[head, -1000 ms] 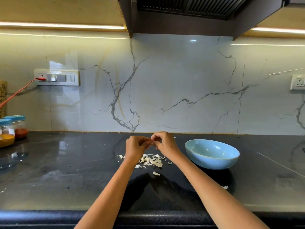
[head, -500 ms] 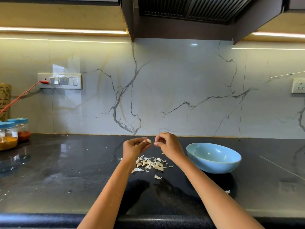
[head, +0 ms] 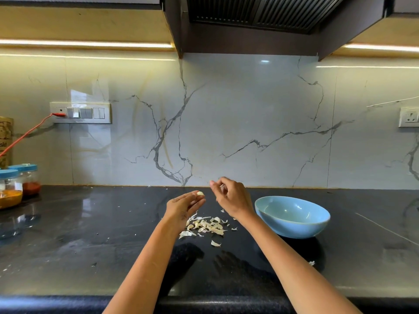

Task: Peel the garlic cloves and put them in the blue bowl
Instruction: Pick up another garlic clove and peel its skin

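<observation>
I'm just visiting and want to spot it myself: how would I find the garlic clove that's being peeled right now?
Start at the blue bowl on the dark counter and look left, past the right hand, to the left hand. The garlic clove sits pinched at its fingertips, above the pile of peels. Unlike those thin, curled, papery scraps, it is one small, smooth, rounded, pale lump held off the counter.

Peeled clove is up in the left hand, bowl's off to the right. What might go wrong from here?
1. The garlic clove sits only at the fingertips of the left hand, over the bare counter; it might slip before reaching the blue bowl.
2. The right hand is between clove and bowl, so the crossing may be awkward.
3. The peel pile lies below; a dropped clove could land in it.
</observation>
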